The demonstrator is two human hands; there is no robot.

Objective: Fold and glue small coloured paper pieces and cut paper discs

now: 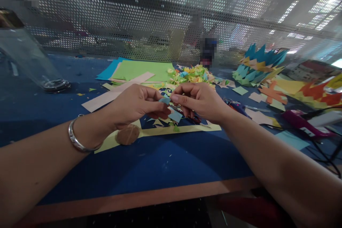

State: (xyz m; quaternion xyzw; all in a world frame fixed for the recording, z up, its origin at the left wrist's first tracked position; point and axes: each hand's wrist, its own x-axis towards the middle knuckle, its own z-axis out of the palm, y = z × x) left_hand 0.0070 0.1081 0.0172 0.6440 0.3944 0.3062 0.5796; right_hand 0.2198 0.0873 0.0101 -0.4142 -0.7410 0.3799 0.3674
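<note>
My left hand (140, 105) pinches a small blue paper piece (165, 100) between thumb and fingers. From the other side, my right hand (199, 100) meets the piece's right edge, its thumb and bent fingers pressed together. Just under the hands lies another light-blue paper piece (175, 115) among green and yellow scraps (158, 122). Scissors (196, 119) are partly hidden below my right hand. A long yellow paper strip (171, 130) runs across the table in front, with a round wooden disc (128, 134) on its left part, near my left wrist.
Behind my hands are stacked coloured sheets (146, 70), a pale strip (117, 92) and a heap of folded paper bits (193, 74). A glass jar (32, 53) stands left. Paper crowns (259, 65) and a purple tool (306, 123) with cables lie right. Perforated metal panelling (128, 17) closes the back.
</note>
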